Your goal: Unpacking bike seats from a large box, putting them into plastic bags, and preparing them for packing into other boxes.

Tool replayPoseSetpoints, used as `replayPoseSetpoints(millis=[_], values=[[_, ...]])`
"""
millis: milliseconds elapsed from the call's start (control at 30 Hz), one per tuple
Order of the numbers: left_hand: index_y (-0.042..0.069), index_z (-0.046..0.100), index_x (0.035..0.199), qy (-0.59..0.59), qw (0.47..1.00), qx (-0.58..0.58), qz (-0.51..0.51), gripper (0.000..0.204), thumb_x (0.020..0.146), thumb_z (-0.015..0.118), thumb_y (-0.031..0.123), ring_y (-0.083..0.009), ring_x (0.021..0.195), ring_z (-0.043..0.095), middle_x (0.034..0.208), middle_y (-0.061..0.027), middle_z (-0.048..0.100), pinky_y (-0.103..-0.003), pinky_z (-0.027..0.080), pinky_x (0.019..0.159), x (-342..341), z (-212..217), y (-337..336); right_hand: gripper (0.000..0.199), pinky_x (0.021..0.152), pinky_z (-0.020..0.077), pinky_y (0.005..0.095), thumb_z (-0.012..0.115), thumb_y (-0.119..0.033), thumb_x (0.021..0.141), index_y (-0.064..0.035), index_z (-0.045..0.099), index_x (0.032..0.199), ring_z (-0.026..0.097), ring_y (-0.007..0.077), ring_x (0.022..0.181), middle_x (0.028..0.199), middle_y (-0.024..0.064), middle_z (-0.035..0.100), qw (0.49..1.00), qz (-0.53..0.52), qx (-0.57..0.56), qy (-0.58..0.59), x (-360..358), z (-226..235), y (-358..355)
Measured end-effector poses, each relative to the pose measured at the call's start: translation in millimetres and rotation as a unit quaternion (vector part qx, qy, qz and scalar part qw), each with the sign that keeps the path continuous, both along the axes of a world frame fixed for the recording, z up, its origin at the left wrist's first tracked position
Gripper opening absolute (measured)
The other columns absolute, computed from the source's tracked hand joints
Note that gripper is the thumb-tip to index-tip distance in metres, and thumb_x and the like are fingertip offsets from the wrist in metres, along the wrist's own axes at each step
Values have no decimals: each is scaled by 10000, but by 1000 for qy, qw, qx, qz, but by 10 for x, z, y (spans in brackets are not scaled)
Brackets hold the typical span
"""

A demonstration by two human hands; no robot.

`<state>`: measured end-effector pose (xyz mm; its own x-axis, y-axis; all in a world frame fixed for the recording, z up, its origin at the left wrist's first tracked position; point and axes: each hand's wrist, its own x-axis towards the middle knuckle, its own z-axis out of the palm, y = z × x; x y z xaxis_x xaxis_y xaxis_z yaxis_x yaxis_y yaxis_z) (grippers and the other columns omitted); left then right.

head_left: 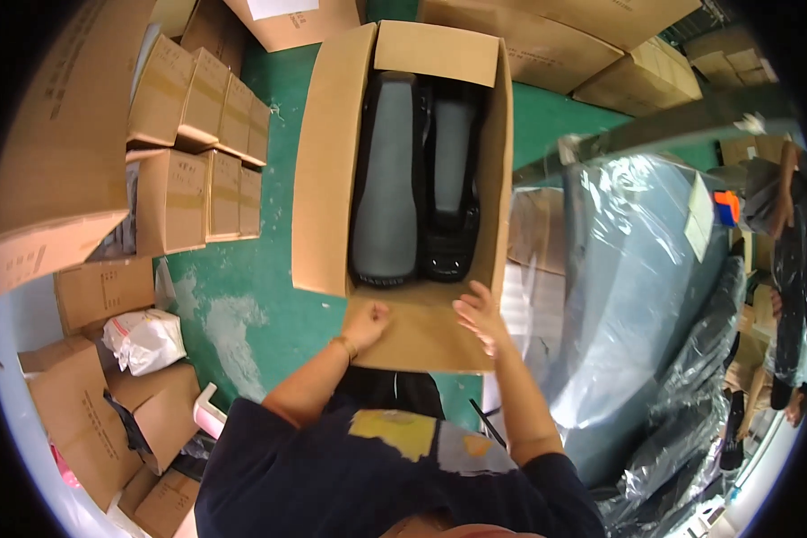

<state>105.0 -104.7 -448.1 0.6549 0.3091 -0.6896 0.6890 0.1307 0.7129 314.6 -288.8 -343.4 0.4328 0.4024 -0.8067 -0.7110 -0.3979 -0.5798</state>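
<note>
An open cardboard box stands in front of me, its flaps folded outward at the left and toward me. Inside lie two long black pieces with grey padded tops, which look like motorcycle seats: a larger left seat and a narrower right seat. Over the left side of the near flap is my left hand, fingers curled in, with nothing seen in them. At the flap's right side my right hand has its fingers spread and holds nothing. Whether either hand touches the cardboard, I cannot tell.
Stacked cardboard boxes line the left, with a white plastic bag below them. To the right stands a large grey panel wrapped in clear film, beside a dark metal bar. More cartons sit behind. Green floor shows between them.
</note>
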Motion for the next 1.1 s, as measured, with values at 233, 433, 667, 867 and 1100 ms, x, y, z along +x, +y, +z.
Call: replayPoseSetpoints(millis=[233,433,667,867,1100], values=[[60,500,1076,28,989,-128,73,219,863,547,79,-132,807,573,911,-46,570,-264,490,701,227,380,748,1007,968,385,474,803,-295,672,-66,164,1416,401,304,1246,1363,183,369,985,-102,-16,136,-68,-1919,1021],[90,513,1150,3,982,-86,170,351,891,567,320,-151,910,571,1029,-51,597,-284,473,742,425,150,1488,1073,963,402,481,811,-298,653,115,118,1361,470,312,1185,1346,233,366,980,-40,45,191,156,-1036,1079],[51,500,1228,-61,869,-428,241,801,775,464,711,-267,1107,506,1230,-85,541,-407,405,960,1862,-5,1674,812,743,533,357,746,-396,677,68,389,1238,595,227,963,1125,146,546,995,12,16,94,430,413,900],[70,575,1143,-192,863,-390,258,713,717,616,641,-261,1102,517,1202,-71,561,-412,417,956,1681,398,1159,718,884,437,330,754,-341,683,-17,454,1250,554,216,1014,1135,122,583,980,108,-8,-167,-216,650,-180],[55,431,1285,-294,901,-318,-27,896,541,875,283,-234,1125,514,1216,-47,537,-364,413,967,1540,2063,532,668,885,441,302,738,-186,721,-53,423,1295,536,182,1024,1130,104,566,982,113,-14,-153,-1212,893,-1365]])
